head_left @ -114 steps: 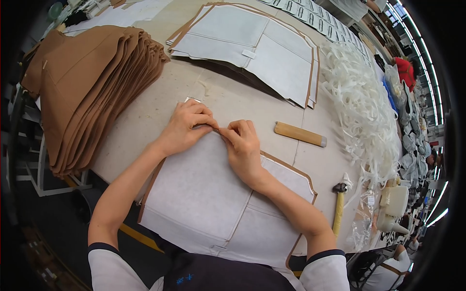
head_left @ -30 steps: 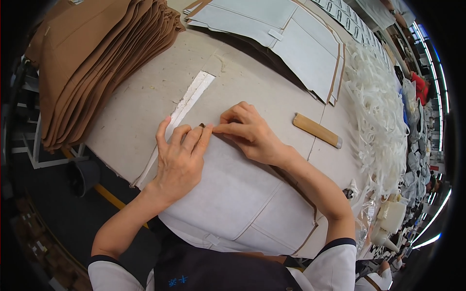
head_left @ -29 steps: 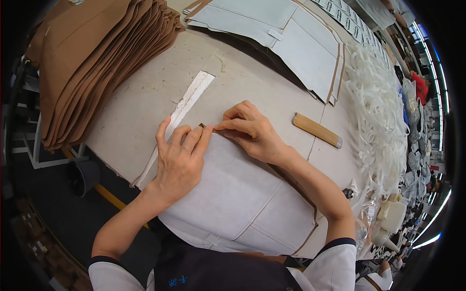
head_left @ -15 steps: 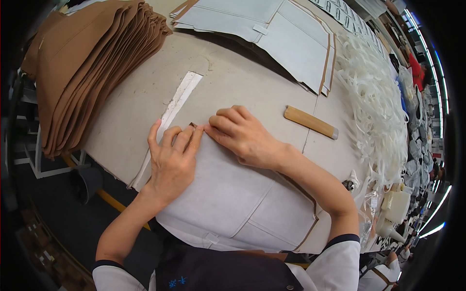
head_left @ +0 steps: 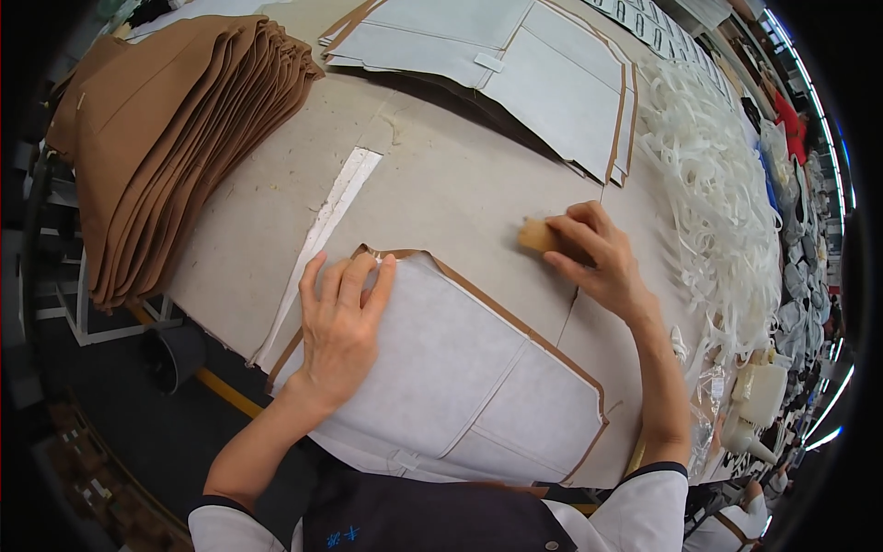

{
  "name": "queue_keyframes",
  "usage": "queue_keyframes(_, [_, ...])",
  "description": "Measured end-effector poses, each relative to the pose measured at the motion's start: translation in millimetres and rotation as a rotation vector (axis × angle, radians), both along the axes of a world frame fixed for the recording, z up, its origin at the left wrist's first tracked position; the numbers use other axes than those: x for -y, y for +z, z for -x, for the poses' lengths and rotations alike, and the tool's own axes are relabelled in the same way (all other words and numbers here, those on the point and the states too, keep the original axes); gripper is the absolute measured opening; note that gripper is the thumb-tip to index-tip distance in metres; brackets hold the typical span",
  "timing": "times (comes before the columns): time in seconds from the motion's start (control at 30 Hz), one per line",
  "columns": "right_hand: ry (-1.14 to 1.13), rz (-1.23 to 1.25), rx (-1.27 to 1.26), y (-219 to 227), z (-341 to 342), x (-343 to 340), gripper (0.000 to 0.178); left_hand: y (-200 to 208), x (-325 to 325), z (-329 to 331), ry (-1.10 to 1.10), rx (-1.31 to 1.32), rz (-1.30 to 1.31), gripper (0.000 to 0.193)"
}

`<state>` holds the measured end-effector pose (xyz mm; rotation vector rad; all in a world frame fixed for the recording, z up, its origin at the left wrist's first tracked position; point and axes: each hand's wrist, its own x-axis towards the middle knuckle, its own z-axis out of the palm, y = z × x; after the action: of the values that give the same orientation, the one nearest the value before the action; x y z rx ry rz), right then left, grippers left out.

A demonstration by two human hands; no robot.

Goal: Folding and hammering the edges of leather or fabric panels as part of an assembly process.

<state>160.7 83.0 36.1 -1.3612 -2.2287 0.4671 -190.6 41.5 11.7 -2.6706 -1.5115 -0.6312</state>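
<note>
A white panel with a narrow brown border (head_left: 414, 359) lies on the table in front of me. My left hand (head_left: 340, 322) rests on its far left corner, fingers stretched out and slightly apart on the surface. Beside those fingertips, the brown edge is raised and curled at the corner. Off the panel's far right side, my right hand (head_left: 593, 258) is closed around a flat wooden tool (head_left: 535, 235). One end of the tool pokes out to the left of the fingers; the palm covers the rest.
A thick stack of brown pieces (head_left: 175, 138) stands at the far left. More white panels with brown edging (head_left: 561, 83) lie at the back. Tangled white strips (head_left: 708, 202) heap on the right, and a narrow white strip (head_left: 340, 198) lies left of the panel.
My right hand has left the panel's corner, moved right and picked up the wooden tool from the table. My left hand stays at the corner, its fingers shifted slightly nearer me.
</note>
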Motion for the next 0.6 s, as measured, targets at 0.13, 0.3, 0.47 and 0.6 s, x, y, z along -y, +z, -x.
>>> queue_keyframes(0.13, [0.278,0.030,0.032,0,43,-11,0.031,-1,1,-7,-0.028,0.023,-0.012,0.047])
queue_keyframes(0.3, [0.460,0.004,0.087,8,52,-27,0.028,0,6,-14,-0.023,0.028,-0.015,0.050])
queue_keyframes(0.47, [0.555,0.010,0.210,22,48,-37,0.031,3,5,-18,0.005,-0.063,0.033,0.056])
queue_keyframes(0.6, [0.606,0.031,0.257,26,48,-38,0.039,1,5,-20,-0.001,-0.069,0.052,0.056])
